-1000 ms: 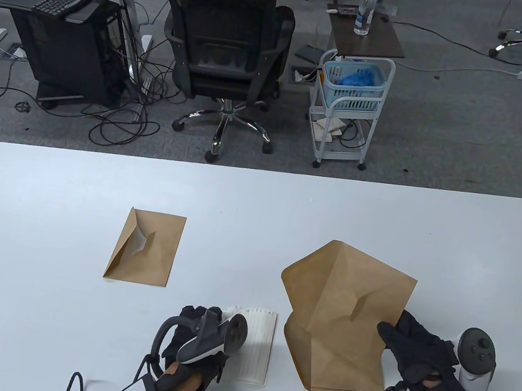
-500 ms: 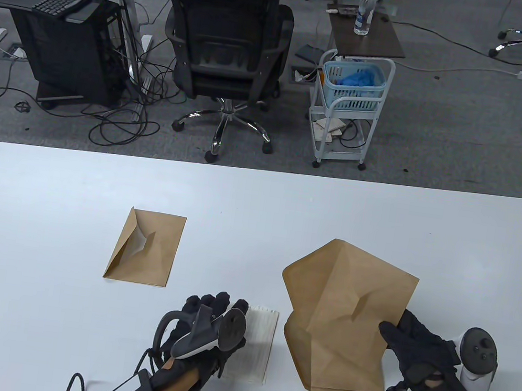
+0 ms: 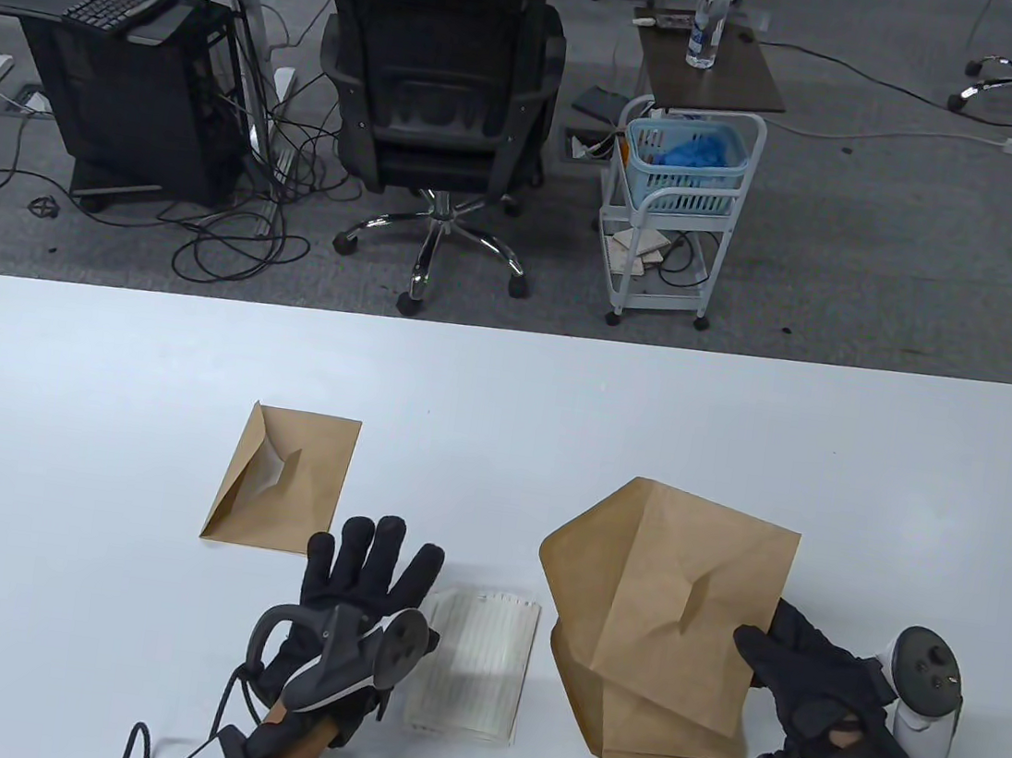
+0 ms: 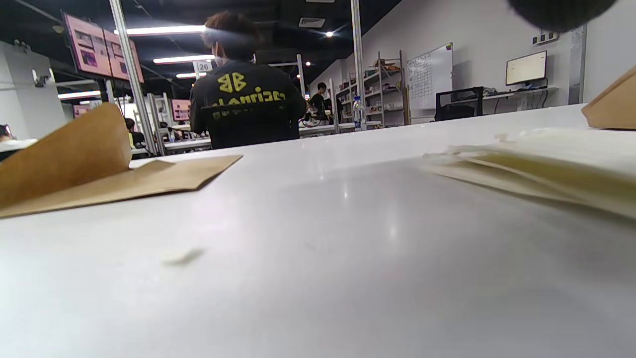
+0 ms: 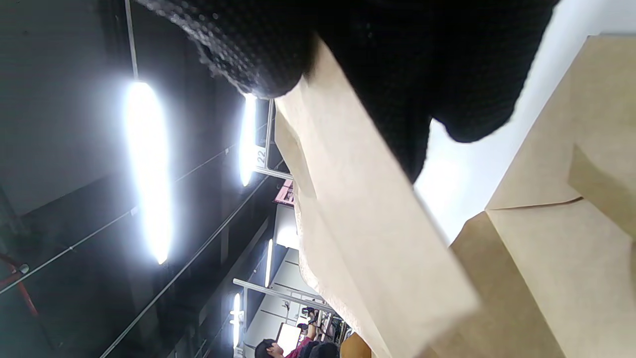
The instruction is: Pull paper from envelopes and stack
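My right hand [image 3: 781, 662] grips the right edge of a brown envelope [image 3: 673, 597] and holds it lifted over another brown envelope [image 3: 655, 729] that lies flat below it. In the right wrist view the gloved fingers [image 5: 377, 64] pinch the envelope's edge [image 5: 357, 209]. A small stack of lined white paper [image 3: 476, 664] lies on the table between my hands. My left hand [image 3: 363, 579] is open with fingers spread, just left of the paper and not touching it. A third brown envelope [image 3: 283, 480] with its flap open lies further left; it also shows in the left wrist view [image 4: 99, 174].
The white table [image 3: 503, 397] reaches to a rounded far edge. Behind it stand an office chair [image 3: 436, 100] with a seated person, a small white cart [image 3: 673, 205] with a blue basket, and a side table with a water bottle [image 3: 710, 15].
My left hand has left the paper stack, moved left and forward, and opened its fingers. The held envelope has tilted down slightly in my right hand.
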The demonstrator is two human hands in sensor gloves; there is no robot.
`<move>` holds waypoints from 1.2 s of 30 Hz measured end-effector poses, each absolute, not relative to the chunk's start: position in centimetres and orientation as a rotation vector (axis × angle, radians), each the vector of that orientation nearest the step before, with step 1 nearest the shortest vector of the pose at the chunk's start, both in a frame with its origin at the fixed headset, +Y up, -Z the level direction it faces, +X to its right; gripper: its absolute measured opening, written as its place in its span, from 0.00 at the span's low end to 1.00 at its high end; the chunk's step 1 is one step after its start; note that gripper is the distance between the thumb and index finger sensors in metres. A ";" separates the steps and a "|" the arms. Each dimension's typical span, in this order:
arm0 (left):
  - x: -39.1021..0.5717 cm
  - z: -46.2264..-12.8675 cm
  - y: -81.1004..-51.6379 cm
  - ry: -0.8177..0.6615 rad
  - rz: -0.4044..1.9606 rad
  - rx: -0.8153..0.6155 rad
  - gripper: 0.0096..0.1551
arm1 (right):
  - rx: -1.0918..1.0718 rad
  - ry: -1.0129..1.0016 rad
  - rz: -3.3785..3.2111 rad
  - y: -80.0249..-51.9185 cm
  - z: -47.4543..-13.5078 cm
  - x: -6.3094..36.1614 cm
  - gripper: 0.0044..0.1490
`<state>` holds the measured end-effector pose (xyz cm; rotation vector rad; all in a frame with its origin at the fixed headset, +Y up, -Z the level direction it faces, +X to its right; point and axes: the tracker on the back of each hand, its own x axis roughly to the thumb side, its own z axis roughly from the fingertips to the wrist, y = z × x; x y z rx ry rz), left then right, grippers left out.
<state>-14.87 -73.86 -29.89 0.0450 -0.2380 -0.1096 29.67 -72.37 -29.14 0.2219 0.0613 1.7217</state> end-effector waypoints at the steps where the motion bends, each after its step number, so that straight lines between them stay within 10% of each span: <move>1: -14.9 -29.8 -73.9 -0.236 -0.100 0.055 0.48 | 0.219 0.067 1.721 -72.4 -29.1 29.7 0.33; 24: -14.2 -28.8 -74.7 -0.265 -0.079 0.051 0.46 | 0.061 0.123 2.494 -74.9 -30.5 27.1 0.53; 36: -13.9 -28.7 -74.7 -0.269 -0.087 0.047 0.44 | 0.131 -0.038 3.001 -75.4 -30.2 24.4 0.34</move>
